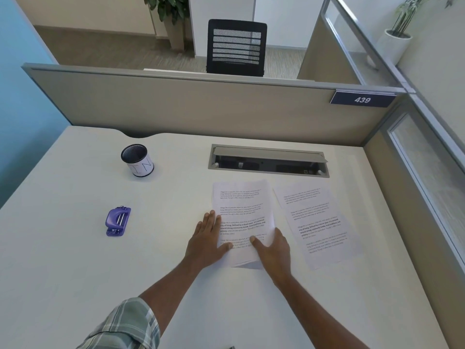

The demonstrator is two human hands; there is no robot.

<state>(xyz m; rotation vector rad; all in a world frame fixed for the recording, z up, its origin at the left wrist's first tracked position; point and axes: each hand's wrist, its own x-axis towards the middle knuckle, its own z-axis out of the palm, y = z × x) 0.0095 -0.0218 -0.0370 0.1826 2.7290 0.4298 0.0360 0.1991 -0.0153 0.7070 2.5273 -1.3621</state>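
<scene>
A printed sheet of paper (241, 205) lies on the white desk (75, 260), in the middle. My left hand (206, 240) lies flat on its left edge, fingers straight, thumb on the page. My right hand (273, 253) rests on the sheet's lower right corner with the thumb pressed on the text; the near edge of the paper is slightly lifted there. Beside it, to the right, a second printed sheet (317, 222) lies flat and untouched.
A purple hole punch (117, 221) sits on the desk to the left. A black mesh pen cup (138, 160) with a white label stands behind it. An open cable tray (268, 161) is set into the desk near the beige partition (201, 109).
</scene>
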